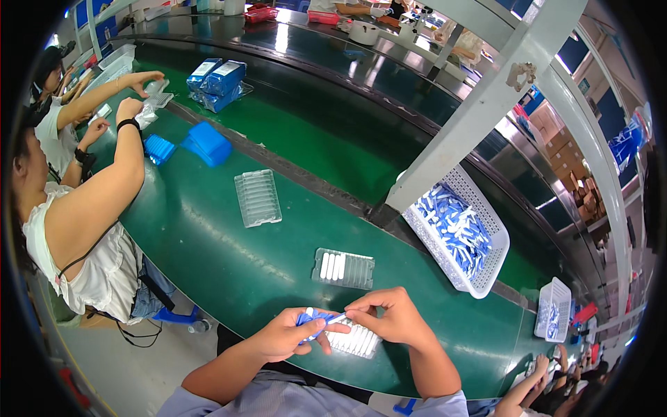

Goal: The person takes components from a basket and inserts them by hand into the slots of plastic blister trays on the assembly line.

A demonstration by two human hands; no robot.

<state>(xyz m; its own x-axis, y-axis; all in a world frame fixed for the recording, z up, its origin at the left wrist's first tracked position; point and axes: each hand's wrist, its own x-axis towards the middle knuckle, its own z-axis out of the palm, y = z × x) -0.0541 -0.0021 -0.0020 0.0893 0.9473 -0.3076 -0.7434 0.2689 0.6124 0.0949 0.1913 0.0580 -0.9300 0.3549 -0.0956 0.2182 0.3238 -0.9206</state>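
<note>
In my left hand (281,335) is a small bunch of slim blue-and-white plastic sticks (308,321), with the fingers curled round them. Thumb and forefinger of my right hand (396,316) pinch the end of one such stick, which points toward the left hand. Just beneath both hands lies a clear ribbed tray (361,345) lined with white pieces, partly covered by my fingers. Beyond it a second clear tray (358,271) has several white pieces in its left slots and bare slots on its right. Farther off and to the left, a third clear tray (258,199) lies with its slots bare.
A white basket (501,244) heaped with blue-and-white sticks stands by a grey post (445,132). Blue packs (221,82) and blue trays (207,144) lie at the far left, near a co-worker's arm (104,184). Another basket (556,288) is at the right.
</note>
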